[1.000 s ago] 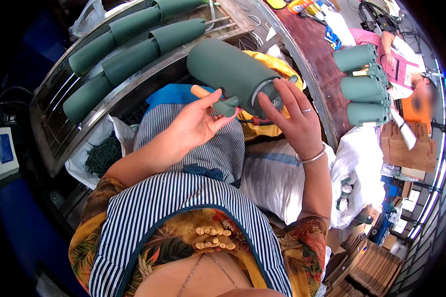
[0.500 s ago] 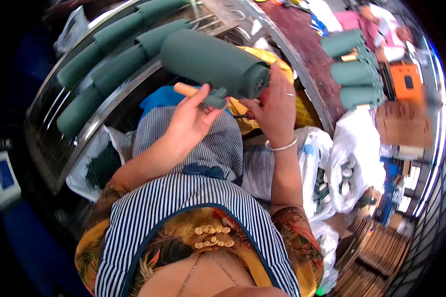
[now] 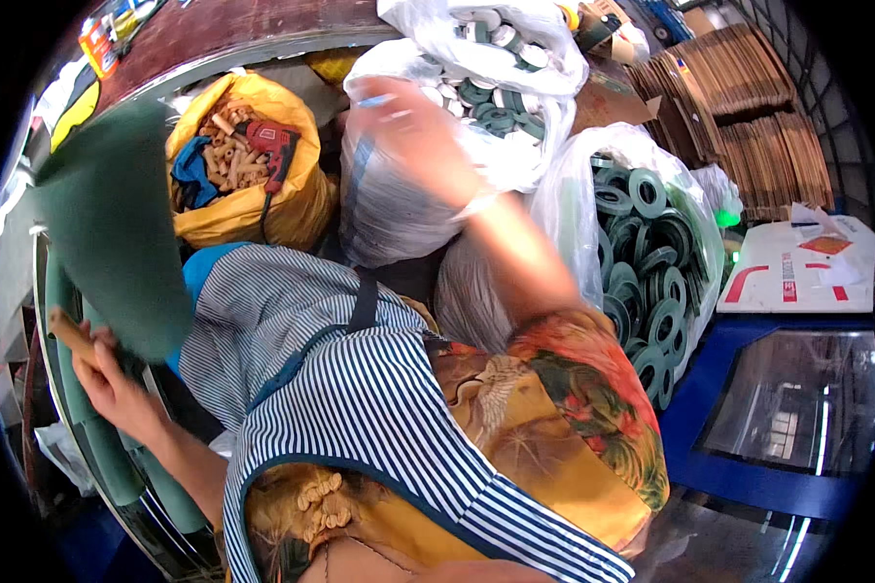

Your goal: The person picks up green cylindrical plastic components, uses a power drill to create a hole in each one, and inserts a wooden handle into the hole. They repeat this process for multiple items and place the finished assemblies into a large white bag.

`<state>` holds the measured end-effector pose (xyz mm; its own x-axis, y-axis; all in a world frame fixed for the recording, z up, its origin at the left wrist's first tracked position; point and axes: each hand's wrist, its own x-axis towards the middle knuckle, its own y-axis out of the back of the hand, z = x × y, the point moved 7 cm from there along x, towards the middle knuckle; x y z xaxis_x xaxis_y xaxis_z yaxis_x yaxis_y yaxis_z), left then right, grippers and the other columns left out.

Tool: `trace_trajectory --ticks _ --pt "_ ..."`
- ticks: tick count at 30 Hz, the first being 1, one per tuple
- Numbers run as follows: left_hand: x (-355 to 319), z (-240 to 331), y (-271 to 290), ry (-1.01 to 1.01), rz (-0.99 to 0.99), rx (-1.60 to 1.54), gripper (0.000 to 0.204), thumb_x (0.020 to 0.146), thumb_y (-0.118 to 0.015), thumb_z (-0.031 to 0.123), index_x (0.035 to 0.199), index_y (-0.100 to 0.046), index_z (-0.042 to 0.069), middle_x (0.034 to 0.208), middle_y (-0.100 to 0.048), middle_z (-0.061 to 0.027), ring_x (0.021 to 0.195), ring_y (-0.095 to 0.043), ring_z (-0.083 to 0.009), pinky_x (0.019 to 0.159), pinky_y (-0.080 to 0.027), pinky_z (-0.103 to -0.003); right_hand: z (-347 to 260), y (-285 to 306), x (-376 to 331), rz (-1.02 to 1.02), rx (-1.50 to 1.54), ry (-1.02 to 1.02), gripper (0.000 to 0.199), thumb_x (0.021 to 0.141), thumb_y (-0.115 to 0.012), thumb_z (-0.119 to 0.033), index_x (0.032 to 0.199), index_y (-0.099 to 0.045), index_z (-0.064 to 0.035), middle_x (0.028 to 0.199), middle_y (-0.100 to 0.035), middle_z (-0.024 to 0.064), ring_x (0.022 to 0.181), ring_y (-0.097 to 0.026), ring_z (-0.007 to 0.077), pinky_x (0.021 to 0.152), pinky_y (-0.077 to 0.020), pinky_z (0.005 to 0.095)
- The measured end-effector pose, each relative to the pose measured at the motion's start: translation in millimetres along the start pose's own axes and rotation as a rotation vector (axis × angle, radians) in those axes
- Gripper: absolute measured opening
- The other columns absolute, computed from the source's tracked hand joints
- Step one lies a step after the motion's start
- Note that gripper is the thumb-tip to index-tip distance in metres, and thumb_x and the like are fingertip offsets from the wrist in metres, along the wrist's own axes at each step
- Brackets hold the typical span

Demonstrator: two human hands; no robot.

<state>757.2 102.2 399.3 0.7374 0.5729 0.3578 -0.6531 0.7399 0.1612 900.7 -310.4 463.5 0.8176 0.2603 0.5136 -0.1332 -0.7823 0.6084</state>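
At the far left, my left hand (image 3: 117, 389) is closed round a short tan handle (image 3: 73, 337). Just above it stands a large dark green cylinder (image 3: 112, 233), blurred and tilted; whether the handle is joined to it I cannot tell. My right hand (image 3: 413, 141) is smeared by motion and reaches over a clear plastic bag (image 3: 384, 219) of white and green pieces. A red corded power tool (image 3: 272, 146) lies in a yellow sack (image 3: 297, 209), on top of several tan handles (image 3: 231, 165) and beside a blue cloth (image 3: 192, 173).
Another plastic bag (image 3: 707, 253), full of green rings (image 3: 663, 325), stands at the right. Behind it are stacked flat cardboard pieces (image 3: 739, 87). A dark red tabletop (image 3: 233, 29) runs along the back with an orange can (image 3: 97, 47). More green cylinders (image 3: 107, 457) line the left edge.
The view has swung to the right. My right hand has let go of the red power tool and moved to the bag of pieces. My left hand has gone left with the tan handle.
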Motion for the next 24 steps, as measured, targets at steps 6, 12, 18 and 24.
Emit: trace_trajectory --ticks 6,12,18,24 --pt "-44 -43 16 -0.006 -0.366 0.547 0.035 0.09 -0.065 0.009 0.124 -0.059 0.001 0.114 -0.066 -0.0111 0.103 -0.061 -0.0198 0.094 -0.046 -0.032 147 317 -161 -0.199 -1.348 -1.083 0.046 0.087 -0.056 -0.043 0.105 -0.069 -0.0029 0.111 -0.066 0.0229 0.105 -0.062 0.0388 0.091 -0.0489 0.0469" --pt "-51 -56 28 0.075 -0.431 0.398 0.043 0.086 -0.065 -0.001 0.127 -0.056 0.001 0.121 -0.061 -0.0093 0.111 -0.057 -0.0206 0.1 -0.042 -0.031 257 322 -335 -0.332 -0.602 -1.163 0.058 0.075 -0.078 -0.037 0.12 -0.064 -0.0038 0.111 -0.068 0.0151 0.104 -0.063 0.025 0.093 -0.0474 0.0362" --pt "-66 -94 61 0.263 -0.13 0.2 0.041 0.086 -0.065 0.0 0.126 -0.057 0.0 0.121 -0.06 -0.0097 0.111 -0.056 -0.0196 0.098 -0.043 -0.031 194 354 -192 -0.022 -1.119 -0.891 0.056 0.076 -0.074 -0.049 0.092 -0.068 0.0039 0.094 -0.069 0.0233 0.089 -0.066 0.035 0.077 -0.0488 0.0433" --pt "-70 -94 59 0.238 0.012 0.215 0.034 0.079 -0.071 0.004 0.113 -0.066 0.004 0.11 -0.065 -0.0046 0.101 -0.059 -0.0153 0.087 -0.045 -0.027 179 316 -80 -0.432 -1.375 -0.942 0.037 0.086 -0.059 -0.032 0.108 -0.069 -0.0039 0.114 -0.065 0.0223 0.109 -0.06 0.0406 0.09 -0.0489 0.0491"
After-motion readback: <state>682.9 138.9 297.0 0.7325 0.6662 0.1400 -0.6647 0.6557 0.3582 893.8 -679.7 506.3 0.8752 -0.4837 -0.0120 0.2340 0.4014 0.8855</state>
